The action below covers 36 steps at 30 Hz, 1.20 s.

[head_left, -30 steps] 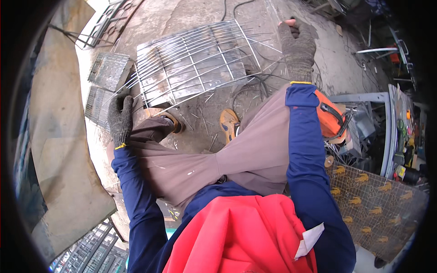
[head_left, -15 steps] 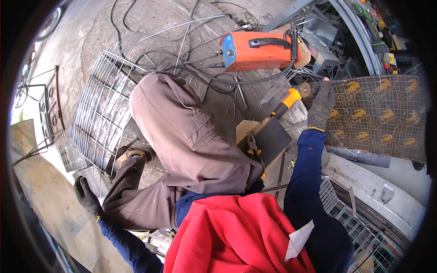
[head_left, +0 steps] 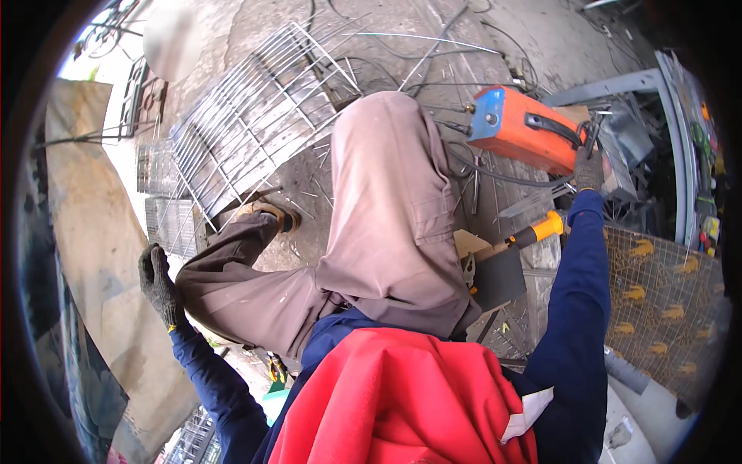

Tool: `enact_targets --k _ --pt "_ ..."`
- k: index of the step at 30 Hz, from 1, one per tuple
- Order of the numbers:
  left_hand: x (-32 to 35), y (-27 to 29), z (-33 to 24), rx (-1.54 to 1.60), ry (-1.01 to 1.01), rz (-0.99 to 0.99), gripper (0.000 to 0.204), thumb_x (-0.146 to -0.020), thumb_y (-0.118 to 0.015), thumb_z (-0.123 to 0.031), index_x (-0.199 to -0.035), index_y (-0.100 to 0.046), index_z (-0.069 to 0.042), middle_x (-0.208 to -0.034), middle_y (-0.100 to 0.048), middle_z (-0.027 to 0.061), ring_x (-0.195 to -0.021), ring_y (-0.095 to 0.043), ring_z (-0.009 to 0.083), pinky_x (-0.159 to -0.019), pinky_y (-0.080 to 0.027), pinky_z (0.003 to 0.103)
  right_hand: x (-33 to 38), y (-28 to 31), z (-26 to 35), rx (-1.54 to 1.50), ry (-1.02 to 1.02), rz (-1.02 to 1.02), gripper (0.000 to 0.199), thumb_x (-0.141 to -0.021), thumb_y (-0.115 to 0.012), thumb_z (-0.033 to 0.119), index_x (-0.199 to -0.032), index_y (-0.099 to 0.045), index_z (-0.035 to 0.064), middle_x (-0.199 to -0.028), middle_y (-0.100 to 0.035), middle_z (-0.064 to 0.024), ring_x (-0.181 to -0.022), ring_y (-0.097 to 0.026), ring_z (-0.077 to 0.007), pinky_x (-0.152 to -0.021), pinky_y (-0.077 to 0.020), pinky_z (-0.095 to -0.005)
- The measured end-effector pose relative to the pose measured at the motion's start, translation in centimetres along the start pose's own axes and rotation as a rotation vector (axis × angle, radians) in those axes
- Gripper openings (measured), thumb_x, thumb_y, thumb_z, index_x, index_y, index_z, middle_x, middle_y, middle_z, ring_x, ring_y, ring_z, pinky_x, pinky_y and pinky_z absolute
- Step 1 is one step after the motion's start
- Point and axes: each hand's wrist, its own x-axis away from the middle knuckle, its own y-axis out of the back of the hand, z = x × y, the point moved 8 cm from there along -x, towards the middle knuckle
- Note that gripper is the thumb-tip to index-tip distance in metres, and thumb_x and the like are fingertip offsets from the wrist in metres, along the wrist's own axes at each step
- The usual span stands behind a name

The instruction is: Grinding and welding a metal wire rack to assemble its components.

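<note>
My right hand [head_left: 589, 169], in a dark grey knit glove, is stretched out to the orange welding machine [head_left: 516, 147] with the blue front. Its fingers are closed round the black electrode holder [head_left: 591, 138] at the machine's back end. A black cable runs near the machine. My left hand [head_left: 160, 288], gloved alike, hangs beside my left knee with loosely bent fingers and nothing in it. Below my right forearm's reach lies an angle grinder [head_left: 539, 230] with a yellow and black body; its disc is hidden.
A welded wire grid [head_left: 239, 124] lies on the floor ahead to the left. Thin metal rods and cables are strewn beyond my knee. A patterned brown board [head_left: 657, 301] is at the right, near a grey steel frame [head_left: 680, 155]. A stained sheet [head_left: 100, 209] stands at the left.
My right hand has left the patterned board's edge and reached forward to the electrode holder. The view has swung to the right. My left hand stays by my knee.
</note>
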Motion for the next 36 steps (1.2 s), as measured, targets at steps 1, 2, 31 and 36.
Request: enact_targets --k 1,2,31,36 --pt "0.4 -0.4 0.3 0.032 0.019 -0.014 0.024 -0.097 -0.06 -0.023 -0.107 -0.065 -0.001 -0.09 -0.061 0.0016 -0.077 -0.051 0.0102 -0.07 -0.044 0.027 -1.2 0.4 -2.0 0.095 -0.014 -0.076 0.057 -0.083 -0.058 0.047 -0.11 -0.062 -0.0029 -0.106 -0.066 -0.0261 -0.099 -0.062 -0.0455 -0.089 -0.0472 -0.0461" --pt "0.6 -0.9 0.8 0.069 0.037 -0.021 0.025 -0.097 -0.06 -0.023 -0.107 -0.065 -0.001 -0.09 -0.061 0.0019 -0.077 -0.051 0.0104 -0.07 -0.044 0.027 -2.1 0.6 -4.2 0.172 0.0 -0.134 0.056 -0.083 -0.057 0.047 -0.108 -0.062 -0.0031 -0.101 -0.067 -0.0244 -0.093 -0.064 -0.0426 -0.084 -0.0493 -0.0453" --pt "1.7 -0.2 2.5 0.548 0.113 0.079 0.027 -0.096 -0.061 -0.025 -0.104 -0.067 0.0 -0.092 -0.064 0.003 -0.084 -0.057 0.0116 -0.079 -0.046 0.024 6.6 5.1 12.3 -0.596 0.028 0.225 0.028 -0.089 -0.068 0.036 -0.081 -0.059 0.01 -0.06 -0.054 0.0018 -0.052 -0.05 -0.0077 -0.048 -0.0387 -0.0252" --pt "6.0 6.7 10.3 0.222 0.202 -0.091 0.034 -0.094 -0.061 -0.032 -0.111 -0.065 -0.002 -0.096 -0.066 0.0024 -0.084 -0.059 0.0115 -0.078 -0.048 0.025 16.9 10.5 20.0 -0.756 -0.039 0.025 0.023 -0.09 -0.068 0.024 -0.09 -0.058 0.003 -0.066 -0.056 -0.0013 -0.055 -0.053 -0.0111 -0.048 -0.0461 -0.0275"
